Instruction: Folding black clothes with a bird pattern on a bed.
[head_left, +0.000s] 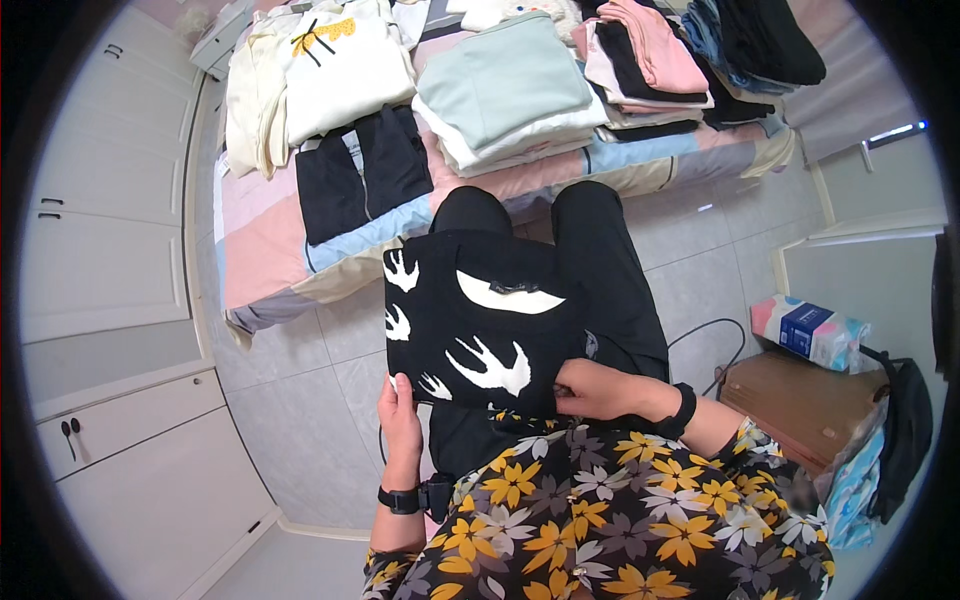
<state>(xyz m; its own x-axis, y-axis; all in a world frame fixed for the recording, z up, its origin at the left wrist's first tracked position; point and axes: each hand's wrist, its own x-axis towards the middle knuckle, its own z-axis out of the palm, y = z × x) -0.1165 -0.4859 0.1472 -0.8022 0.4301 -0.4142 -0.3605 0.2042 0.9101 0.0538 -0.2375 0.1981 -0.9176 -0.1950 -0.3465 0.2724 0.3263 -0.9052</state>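
A folded black knit top with white bird shapes (480, 322) lies across my lap, its neckline towards my knees. My left hand (399, 416) grips its near left corner, thumb on top. At the near right edge, my right hand (596, 388) has its fingers curled on the black cloth. Beyond my knees, a folded black zip-front garment (364, 176) lies on the bed's edge. To its right a pale green folded garment (506, 79) tops a stack of white ones. A white top with a yellow bow print (345, 75) lies behind the zip garment.
The bed has a patchwork cover (262, 255). Folded pink and black clothes (652, 56) and dark trousers (772, 37) are piled at its right. White cabinets (112, 262) line the left side. A tissue pack (810, 330) rests by a brown cardboard box (802, 401) at right.
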